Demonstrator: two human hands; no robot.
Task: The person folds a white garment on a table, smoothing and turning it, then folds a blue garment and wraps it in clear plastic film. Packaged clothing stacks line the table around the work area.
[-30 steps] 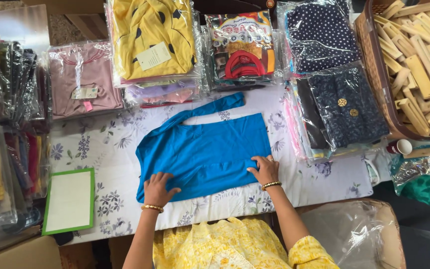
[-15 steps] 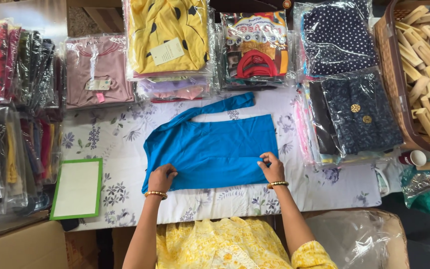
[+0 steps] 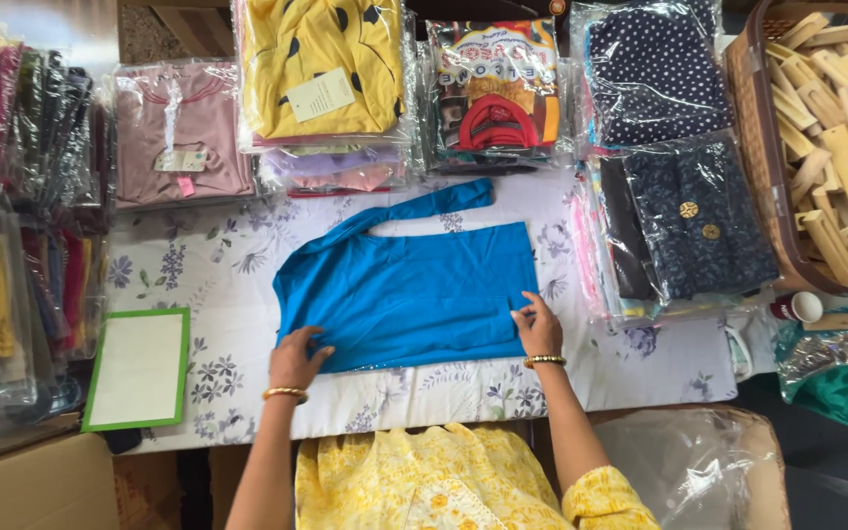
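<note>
Nearest is the person's yellow printed clothing, with both forearms reaching away over the tabletop (image 3: 640,373), which is covered in a white cloth with a blue flower print. The left hand (image 3: 296,358) lies at the near left corner of a bright blue folded fabric garment (image 3: 409,285), fingers curled down onto the cloth as if pinching its edge. The right hand (image 3: 539,329) sits at the near right corner, fingertips closed on the hem there. Whether either hand grips the cloth or only presses it, I cannot tell.

The garment lies flat, directly beyond both hands, its long axis running left to right; one narrow sleeve stretches to the far right. Both hands are about equally near it, one at each end.

To the left lies a flat white board with a green border (image 3: 137,368). Farther off are clear plastic packets of folded clothes (image 3: 321,74), and at far right a brown basket of pale wooden blocks (image 3: 753,118).
</note>
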